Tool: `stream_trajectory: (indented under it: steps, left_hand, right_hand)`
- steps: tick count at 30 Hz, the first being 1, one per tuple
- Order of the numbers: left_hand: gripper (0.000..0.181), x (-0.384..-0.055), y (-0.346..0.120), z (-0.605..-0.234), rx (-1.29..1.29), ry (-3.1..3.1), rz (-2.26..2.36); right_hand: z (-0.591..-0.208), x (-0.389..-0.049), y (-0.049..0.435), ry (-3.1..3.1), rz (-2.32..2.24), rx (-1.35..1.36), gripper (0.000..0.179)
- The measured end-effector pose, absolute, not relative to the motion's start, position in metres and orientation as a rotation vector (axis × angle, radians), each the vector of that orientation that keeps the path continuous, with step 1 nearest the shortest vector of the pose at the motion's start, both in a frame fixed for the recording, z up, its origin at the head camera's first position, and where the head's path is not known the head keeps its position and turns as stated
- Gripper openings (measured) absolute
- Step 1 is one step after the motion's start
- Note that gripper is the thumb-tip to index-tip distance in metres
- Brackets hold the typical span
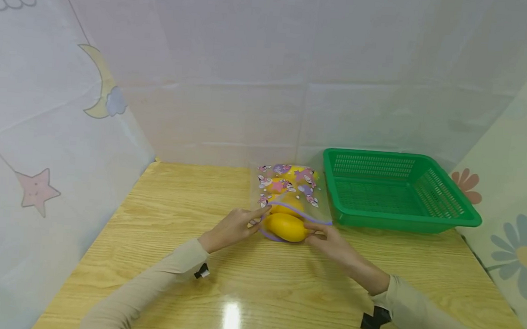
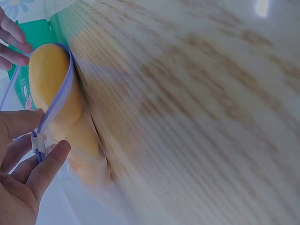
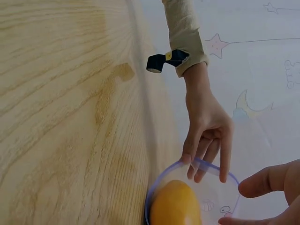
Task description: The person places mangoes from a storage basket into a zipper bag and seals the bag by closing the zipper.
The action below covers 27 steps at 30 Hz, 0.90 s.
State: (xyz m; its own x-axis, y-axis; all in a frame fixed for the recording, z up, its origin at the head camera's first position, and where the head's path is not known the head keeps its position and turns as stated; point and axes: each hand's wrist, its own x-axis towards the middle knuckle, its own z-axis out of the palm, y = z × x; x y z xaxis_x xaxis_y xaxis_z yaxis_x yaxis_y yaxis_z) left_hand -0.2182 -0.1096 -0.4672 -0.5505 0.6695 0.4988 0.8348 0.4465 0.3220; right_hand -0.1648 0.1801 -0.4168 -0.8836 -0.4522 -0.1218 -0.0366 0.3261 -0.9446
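A clear plastic slider bag [image 1: 312,210] with a cartoon print and a purple rim lies on the table. A yellow mango [image 1: 288,227] sits in its mouth, and more yellow fruit [image 1: 288,203] shows through the plastic behind. With thumb and fingers, my left hand [image 1: 237,227] pinches the left rim beside the white slider [image 2: 37,143]. On the other side my right hand [image 1: 333,247] is at the mango's right end. Its thumb and finger [image 3: 262,180] stand apart at the bag's rim, as the right wrist view shows. The rim is spread round the mango.
A green plastic basket [image 1: 342,215] stands just right of the bag, near the back wall. The wood-grain table [image 1: 256,280] reaches to printed cloth walls at the left, back and right. Black straps [image 1: 375,320] hang from the sleeves.
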Motion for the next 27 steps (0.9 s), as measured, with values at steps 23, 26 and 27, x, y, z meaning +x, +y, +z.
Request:
stream_trajectory:
  steps: [23,26,27]
  left_hand:
    - [0.060,-0.218,-0.115,-0.469,-1.331,-2.392,-0.814]
    - [0.051,-0.219,-0.115,-0.470,-1.290,-2.412,-0.802]
    - [0.050,-0.219,-0.115,-0.471,-1.277,-2.417,-0.794]
  right_hand:
    - [-0.430,-0.185,0.202,2.975,-1.174,-0.719,0.024]
    - [-0.434,-0.189,0.202,3.062,-1.061,-0.799,0.024]
    - [-0.434,-0.190,0.202,3.091,-1.024,-0.822,0.023]
